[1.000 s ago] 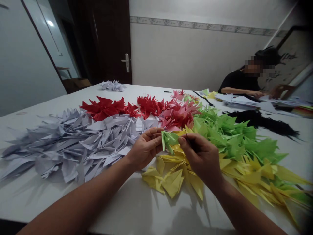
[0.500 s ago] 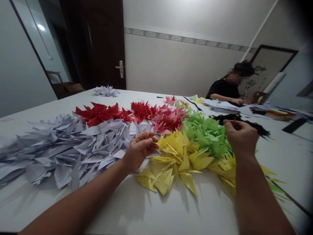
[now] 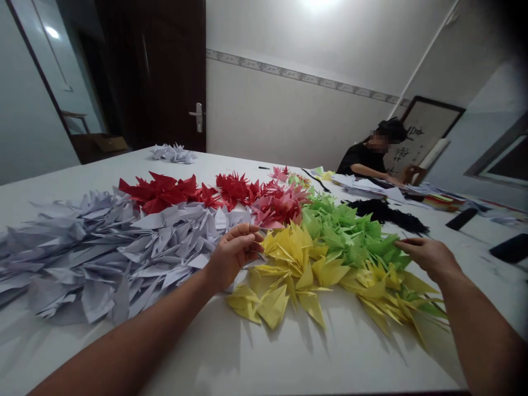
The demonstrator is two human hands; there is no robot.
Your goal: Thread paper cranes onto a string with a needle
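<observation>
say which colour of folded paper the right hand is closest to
The green pile: the right hand is at its edge; the yellow pile lies nearer the camera, the red, pink and white ones farther left.

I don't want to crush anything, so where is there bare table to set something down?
The front of the table, between the yellow shapes, left arm and right arm, is bare. So is the far left, between the small white pile and big white pile. The middle is crowded with red and green shapes.
</observation>
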